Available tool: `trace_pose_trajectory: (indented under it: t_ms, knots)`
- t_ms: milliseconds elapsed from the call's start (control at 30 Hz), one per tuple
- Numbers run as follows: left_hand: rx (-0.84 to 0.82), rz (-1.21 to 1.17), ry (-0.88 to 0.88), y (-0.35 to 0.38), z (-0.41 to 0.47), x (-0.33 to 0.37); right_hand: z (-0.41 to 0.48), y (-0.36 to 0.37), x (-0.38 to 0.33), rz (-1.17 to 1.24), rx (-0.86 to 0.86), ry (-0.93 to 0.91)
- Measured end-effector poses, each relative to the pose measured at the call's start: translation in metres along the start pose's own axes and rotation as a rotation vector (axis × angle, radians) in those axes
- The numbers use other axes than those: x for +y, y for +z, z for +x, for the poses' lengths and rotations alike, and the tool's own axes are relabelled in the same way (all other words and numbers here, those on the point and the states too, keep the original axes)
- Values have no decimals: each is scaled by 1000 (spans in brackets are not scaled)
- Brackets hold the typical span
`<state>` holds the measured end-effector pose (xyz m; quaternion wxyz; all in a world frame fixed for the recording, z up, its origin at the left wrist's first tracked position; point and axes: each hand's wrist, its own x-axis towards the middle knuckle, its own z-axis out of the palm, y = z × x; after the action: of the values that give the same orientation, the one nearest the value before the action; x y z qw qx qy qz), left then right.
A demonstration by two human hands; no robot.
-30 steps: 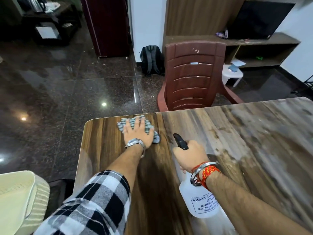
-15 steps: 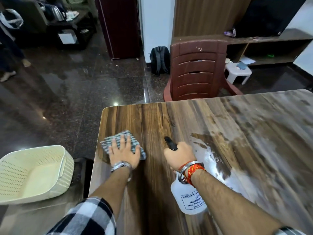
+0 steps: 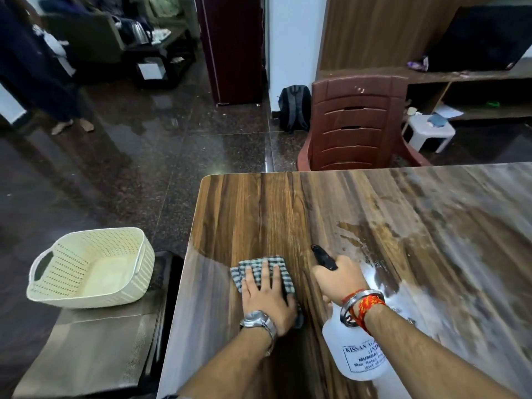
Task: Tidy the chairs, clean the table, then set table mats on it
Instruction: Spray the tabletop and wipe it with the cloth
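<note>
Drawn back toward the near edge, the left hand (image 3: 266, 300) presses flat fingers on the checked cloth (image 3: 260, 272) while the right hand (image 3: 341, 280), clenched around the spray bottle (image 3: 359, 355), has the tabletop's (image 3: 259, 211) wet patch (image 3: 374, 254) at its one o'clock.

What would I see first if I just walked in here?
Two hands busy on the wooden table: the left hand presses a checked cloth flat, the right hand holds a white spray bottle. Wet streaks shine to the right, and a cream basket sits left.
</note>
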<state>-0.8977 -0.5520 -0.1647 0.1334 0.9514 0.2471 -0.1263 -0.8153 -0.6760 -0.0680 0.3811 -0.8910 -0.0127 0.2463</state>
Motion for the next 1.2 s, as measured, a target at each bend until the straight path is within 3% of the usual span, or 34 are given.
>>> trace_pose_trajectory:
  t_ms: [167,467,600,833,1067,1200]
  knots:
    - [29,24,-58,-24,75,-38,-1,4,-3,35,68,-34]
    - [112,97,129,-34,188,1,21,7,6,14,169,-52]
    - [122,53,70,-22,143,-15,17,13,5,-31,130,-57]
    - [100,-35,-357,-36,75,-134,-17,30,-15,-39,11,-146]
    - [158,-52,-325,19,-77,-98,-70,55,2,-135,-126,-74]
    - [73,-4,-375,50,-161,-100,-104,62,21,-89,-254,-55]
